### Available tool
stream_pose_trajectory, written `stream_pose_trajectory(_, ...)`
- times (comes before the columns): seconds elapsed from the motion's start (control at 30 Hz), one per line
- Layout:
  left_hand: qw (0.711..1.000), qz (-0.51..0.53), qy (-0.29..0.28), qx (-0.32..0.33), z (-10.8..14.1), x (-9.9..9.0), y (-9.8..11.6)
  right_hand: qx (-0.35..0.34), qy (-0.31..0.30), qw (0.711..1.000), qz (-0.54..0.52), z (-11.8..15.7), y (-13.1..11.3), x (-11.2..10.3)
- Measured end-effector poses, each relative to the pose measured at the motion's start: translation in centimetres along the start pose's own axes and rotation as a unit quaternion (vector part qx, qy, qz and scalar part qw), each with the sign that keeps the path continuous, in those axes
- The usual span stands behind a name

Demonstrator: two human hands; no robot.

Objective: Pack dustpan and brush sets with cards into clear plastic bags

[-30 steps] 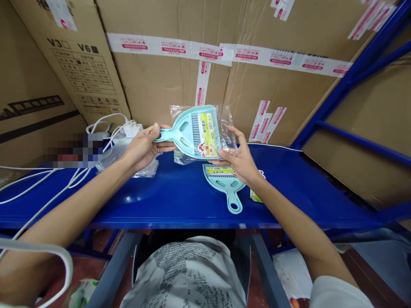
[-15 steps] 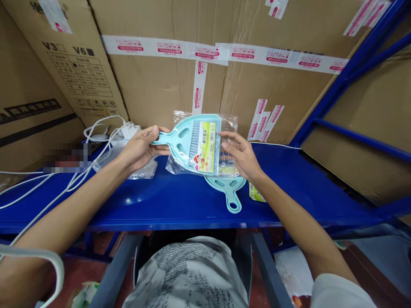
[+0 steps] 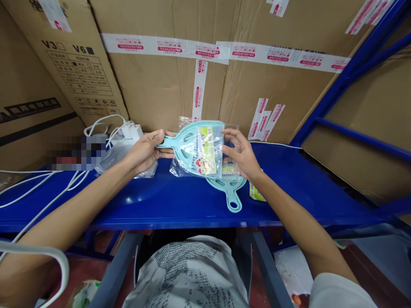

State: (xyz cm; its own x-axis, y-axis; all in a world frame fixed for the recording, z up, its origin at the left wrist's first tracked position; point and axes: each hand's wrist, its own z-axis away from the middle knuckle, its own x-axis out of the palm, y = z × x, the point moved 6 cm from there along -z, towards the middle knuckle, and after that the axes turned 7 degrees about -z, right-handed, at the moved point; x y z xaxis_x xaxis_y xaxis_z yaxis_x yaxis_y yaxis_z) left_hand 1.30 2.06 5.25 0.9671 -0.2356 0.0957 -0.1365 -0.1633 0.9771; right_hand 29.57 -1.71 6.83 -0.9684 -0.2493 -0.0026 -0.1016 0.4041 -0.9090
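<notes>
A light-blue dustpan with a brush (image 3: pixel 186 147) is held up over the table in a clear plastic bag, a yellow-green label card (image 3: pixel 208 150) on its front. My left hand (image 3: pixel 149 149) is closed round its handle, thumb on top. At the wide end, my right hand (image 3: pixel 240 152) pinches the dustpan's edge and the bag with bent fingers. Beneath them a second light-blue dustpan (image 3: pixel 233 192) lies on the table, its handle toward me and its upper part hidden.
The blue table (image 3: pixel 180 205) runs across the view, with large cardboard boxes (image 3: pixel 154 85) behind it. White cables and a charger (image 3: pixel 131 130) lie at the left beside clear plastic bags (image 3: pixel 117 156). Another yellow-green card (image 3: pixel 256 192) is near my right wrist. A blue metal frame (image 3: pixel 353 139) stands right.
The held dustpan has shifted slightly right and down and is tilted differently, with its label now under more glare. My left hand has moved a little right with it.
</notes>
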Motion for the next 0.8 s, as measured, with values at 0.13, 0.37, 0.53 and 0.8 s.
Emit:
stream_pose_trajectory(0.13,1.0,0.001,0.012,-0.007,0.1,0.1,0.2,0.016,-0.009,1.0,-0.003,0.1,0.2,0.2)
stream_pose_trajectory(0.37,1.0,-0.004,-0.003,0.006,0.4,0.8,0.1,0.01,-0.093,0.995,0.013,0.0,1.6,1.2)
stream_pose_trajectory(0.53,1.0,-0.01,-0.004,0.006,0.5,1.0,-0.3,-0.025,-0.099,0.994,0.04,-0.1,1.9,1.6)
stream_pose_trajectory(0.8,1.0,-0.001,0.007,0.0,0.4,1.0,-0.4,-0.035,-0.078,0.996,0.032,0.0,1.6,1.5)
